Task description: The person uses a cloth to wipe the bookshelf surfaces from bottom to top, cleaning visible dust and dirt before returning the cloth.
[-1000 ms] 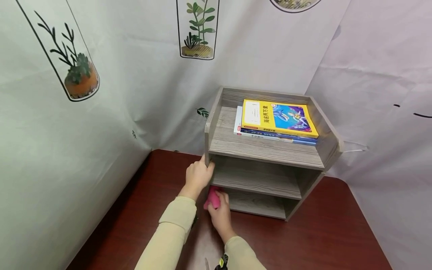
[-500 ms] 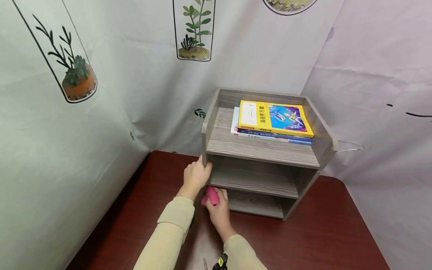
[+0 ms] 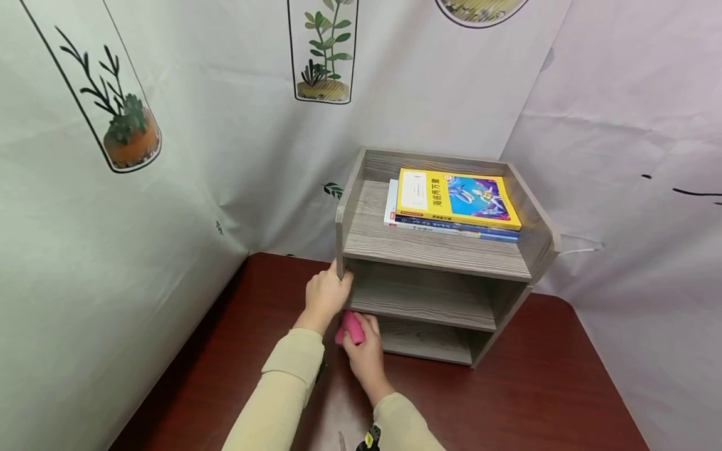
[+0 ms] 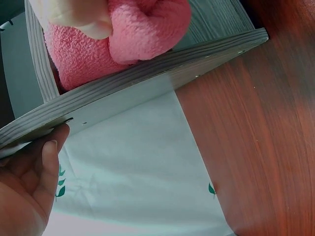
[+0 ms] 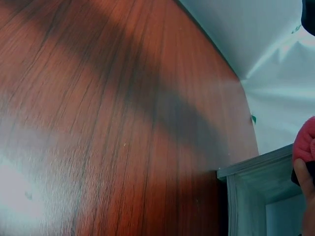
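A grey wood-grain desk shelf stands on the dark red table. My left hand grips the front edge of its left side panel, the fingers on the outer face in the left wrist view. In my right hand is a fluffy pink cloth, bunched up at the left end of the lowest compartment. The left wrist view shows the cloth folded close against the inside of that panel. In the right wrist view only part of the right hand shows at the edge.
On the shelf's top lies a small stack of books, a yellow one uppermost. White cloth walls with plant drawings surround the red table at the back and sides. A thin pale object is at the bottom edge.
The head view has shifted slightly, so the whole scene sits a little further left. Both hands keep nearly the same places on the shelf and the pink cloth.
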`<state>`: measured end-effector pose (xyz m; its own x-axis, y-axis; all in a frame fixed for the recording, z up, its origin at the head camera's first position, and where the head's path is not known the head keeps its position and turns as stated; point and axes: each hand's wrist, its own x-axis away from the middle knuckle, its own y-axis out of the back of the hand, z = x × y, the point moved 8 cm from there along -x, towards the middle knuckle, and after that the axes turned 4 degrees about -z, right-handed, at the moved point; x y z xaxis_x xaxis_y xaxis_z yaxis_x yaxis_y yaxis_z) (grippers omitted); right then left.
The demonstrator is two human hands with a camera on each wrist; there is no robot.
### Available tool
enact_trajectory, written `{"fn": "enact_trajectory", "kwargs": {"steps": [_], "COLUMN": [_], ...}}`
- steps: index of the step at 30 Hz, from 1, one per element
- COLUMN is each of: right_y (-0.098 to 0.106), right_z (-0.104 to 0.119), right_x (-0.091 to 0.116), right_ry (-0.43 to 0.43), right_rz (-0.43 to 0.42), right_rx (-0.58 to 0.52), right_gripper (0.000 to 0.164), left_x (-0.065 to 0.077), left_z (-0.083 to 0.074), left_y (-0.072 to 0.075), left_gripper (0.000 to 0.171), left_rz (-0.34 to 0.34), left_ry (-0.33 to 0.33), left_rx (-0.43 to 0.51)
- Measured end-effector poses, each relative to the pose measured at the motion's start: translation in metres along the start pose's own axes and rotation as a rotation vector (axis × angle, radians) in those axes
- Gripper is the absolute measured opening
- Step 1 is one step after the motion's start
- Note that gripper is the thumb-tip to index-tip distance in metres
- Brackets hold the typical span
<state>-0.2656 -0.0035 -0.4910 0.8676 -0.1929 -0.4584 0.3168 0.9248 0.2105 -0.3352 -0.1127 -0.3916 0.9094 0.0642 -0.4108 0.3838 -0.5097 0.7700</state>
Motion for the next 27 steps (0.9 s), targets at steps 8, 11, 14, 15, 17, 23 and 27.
{"fn": "enact_trajectory", "kwargs": {"steps": [8, 11, 14, 15, 17, 23, 27], "right_y": [0.006, 0.018, 0.039, 0.047, 0.065, 0.13, 0.181], "right_z": [0.004, 0.003, 0.001, 0.002, 0.007, 0.042, 0.071], "right_x": [0.001, 0.004, 0.007, 0.007, 0.007, -0.007, -0.036], "right_ry": [0.045, 0.058, 0.07, 0.078, 0.088, 0.072, 0.105], "right_rz": [0.071, 0.145, 0.218, 0.238, 0.287, 0.398, 0.277], "right_rx": [0.079, 0.105, 0.148, 0.168, 0.193, 0.143, 0.253], "right_gripper": [0.047, 0.049, 0.05, 0.05, 0.05, 0.048, 0.047], "left_x": [-0.004, -0.002, 0.001, 0.002, 0.002, 0.0, 0.0], "left_z": [-0.003, -0.004, -0.003, -0.002, -0.001, 0.002, 0.003], "left_y": [-0.004, -0.008, -0.01, -0.009, -0.007, -0.002, -0.004], "left_gripper": [0.032, 0.035, 0.037, 0.037, 0.037, 0.039, 0.041], "left_rz": [0.007, 0.031, 0.045, 0.045, 0.041, 0.03, 0.033], "left_ry": [-0.008, -0.003, 0.0, 0.001, 0.002, 0.003, 0.0], "left_rx": [0.005, 0.009, 0.014, 0.016, 0.018, 0.022, 0.029]}}
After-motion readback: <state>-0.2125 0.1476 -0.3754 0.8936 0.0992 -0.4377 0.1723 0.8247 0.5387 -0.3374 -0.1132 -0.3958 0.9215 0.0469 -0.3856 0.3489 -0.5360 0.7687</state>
